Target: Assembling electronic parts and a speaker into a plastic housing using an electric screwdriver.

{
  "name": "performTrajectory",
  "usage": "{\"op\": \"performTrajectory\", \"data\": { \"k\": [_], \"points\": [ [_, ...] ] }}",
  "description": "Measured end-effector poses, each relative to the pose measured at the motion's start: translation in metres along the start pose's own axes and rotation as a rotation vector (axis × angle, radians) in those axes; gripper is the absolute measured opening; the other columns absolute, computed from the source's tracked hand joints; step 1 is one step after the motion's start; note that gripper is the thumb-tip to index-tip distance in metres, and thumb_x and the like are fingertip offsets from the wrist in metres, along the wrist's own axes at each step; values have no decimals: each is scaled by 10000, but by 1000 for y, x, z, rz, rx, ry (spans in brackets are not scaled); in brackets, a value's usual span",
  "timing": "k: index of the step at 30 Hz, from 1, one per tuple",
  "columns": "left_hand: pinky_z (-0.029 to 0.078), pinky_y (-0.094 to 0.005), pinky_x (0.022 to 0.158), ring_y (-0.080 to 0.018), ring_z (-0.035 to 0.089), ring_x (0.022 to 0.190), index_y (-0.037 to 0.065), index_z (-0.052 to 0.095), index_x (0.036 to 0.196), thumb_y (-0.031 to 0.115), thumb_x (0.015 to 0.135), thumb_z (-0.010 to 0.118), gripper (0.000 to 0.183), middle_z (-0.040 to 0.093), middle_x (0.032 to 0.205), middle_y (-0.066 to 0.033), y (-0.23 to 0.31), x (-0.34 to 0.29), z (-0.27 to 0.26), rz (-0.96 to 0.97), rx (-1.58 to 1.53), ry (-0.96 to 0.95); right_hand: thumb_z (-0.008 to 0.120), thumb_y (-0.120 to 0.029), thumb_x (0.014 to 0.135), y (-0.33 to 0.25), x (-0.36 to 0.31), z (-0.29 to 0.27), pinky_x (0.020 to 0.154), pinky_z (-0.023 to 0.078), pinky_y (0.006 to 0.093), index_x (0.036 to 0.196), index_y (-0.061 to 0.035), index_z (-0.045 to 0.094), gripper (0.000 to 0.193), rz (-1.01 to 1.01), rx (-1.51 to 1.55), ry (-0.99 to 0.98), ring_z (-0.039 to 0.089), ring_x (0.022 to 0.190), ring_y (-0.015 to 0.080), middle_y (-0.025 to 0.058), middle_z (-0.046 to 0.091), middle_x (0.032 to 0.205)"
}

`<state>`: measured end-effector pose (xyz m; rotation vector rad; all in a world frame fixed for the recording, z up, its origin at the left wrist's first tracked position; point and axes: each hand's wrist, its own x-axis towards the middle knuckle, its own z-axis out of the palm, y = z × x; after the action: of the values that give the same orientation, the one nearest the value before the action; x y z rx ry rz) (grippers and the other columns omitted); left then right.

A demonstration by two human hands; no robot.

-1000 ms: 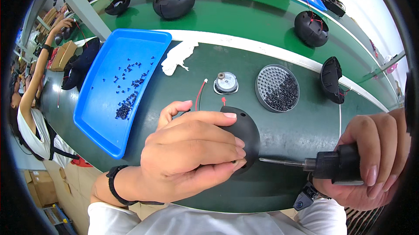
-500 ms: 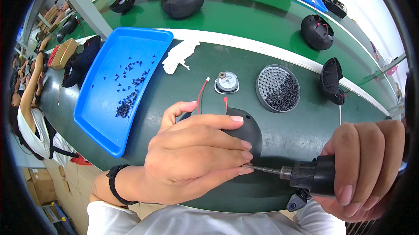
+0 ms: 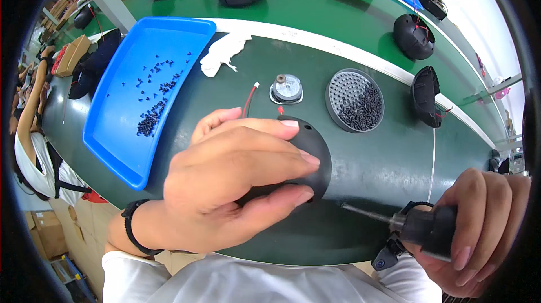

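Observation:
My left hand (image 3: 231,179) is wrapped over a black rounded plastic shell (image 3: 316,154), steadying it on the bench; the palm hides much of the shell. A small hole shows near its far edge. From beyond the fingers a red wire (image 3: 248,100) with a white plug sticks out. On the right, my right hand (image 3: 484,227) grips a black electric screwdriver (image 3: 420,227). Its metal bit points left, apart from the shell, and a small dark piece is at the tip. A round silver speaker (image 3: 286,89) lies just beyond the shell.
A blue tray (image 3: 115,148) with loose black screws lies to the left. A round grey perforated dish (image 3: 340,98) holds more screws. White cloth (image 3: 225,52) lies between them. Several black shells, such as this one (image 3: 414,37), stand farther off. A person (image 3: 34,139) works at far left.
The screwdriver bit has drawn back from my left fingertips, with my right hand moving slightly right. The near fingers of my left hand have spread a little, showing more of the shell.

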<state>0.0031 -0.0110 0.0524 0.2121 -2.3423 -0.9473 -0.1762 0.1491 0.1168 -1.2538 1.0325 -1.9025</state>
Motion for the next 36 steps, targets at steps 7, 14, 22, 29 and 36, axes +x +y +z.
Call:
{"op": "performTrajectory", "data": {
  "k": [7, 14, 22, 29, 36],
  "points": [
    [363, -440, 1019, -268, 634, 1113, 78, 701, 975, 50, 663, 833, 340, 723, 977, -57, 4, 0, 3, 9, 4, 7, 633, -98, 863, 19, 31, 24, 604, 499, 329, 922, -84, 382, 258, 29, -56, 48, 526, 518, 185, 51, 506, 595],
    [344, -394, 995, -234, 634, 1091, 96, 714, 987, 26, 709, 771, 292, 706, 1002, -29, 15, -2, 25, 56, 29, 38, 606, -135, 899, 37, 49, 50, 588, 486, 333, 972, -89, 354, 266, 53, -148, 37, 517, 514, 177, 45, 505, 601],
    [419, -437, 933, -168, 662, 955, 99, 590, 1216, 33, 726, 696, 506, 690, 958, -8, 22, 8, 44, 16, 61, 150, 575, -178, 941, 23, 6, 38, 570, 472, 337, 1029, -95, 321, 281, 109, -294, -52, 506, 510, 168, 38, 505, 608],
    [371, -466, 989, -191, 649, 982, 75, 534, 1199, 48, 791, 648, 424, 673, 1000, -42, 22, 13, 36, -4, -9, 20, 560, -167, 932, 42, 1, 31, 455, 444, 296, 946, -75, 364, 217, -90, -292, -4, 466, 441, 147, 29, 475, 568],
    [344, -467, 1024, -188, 626, 1056, 80, 552, 1169, 102, 811, 644, 370, 670, 1024, -54, 24, 6, 33, -18, 57, -61, 608, -168, 923, 46, -5, 16, 432, 433, 316, 965, -82, 388, 239, -71, -150, -179, 471, 423, 158, 25, 487, 568]
  ]
}}
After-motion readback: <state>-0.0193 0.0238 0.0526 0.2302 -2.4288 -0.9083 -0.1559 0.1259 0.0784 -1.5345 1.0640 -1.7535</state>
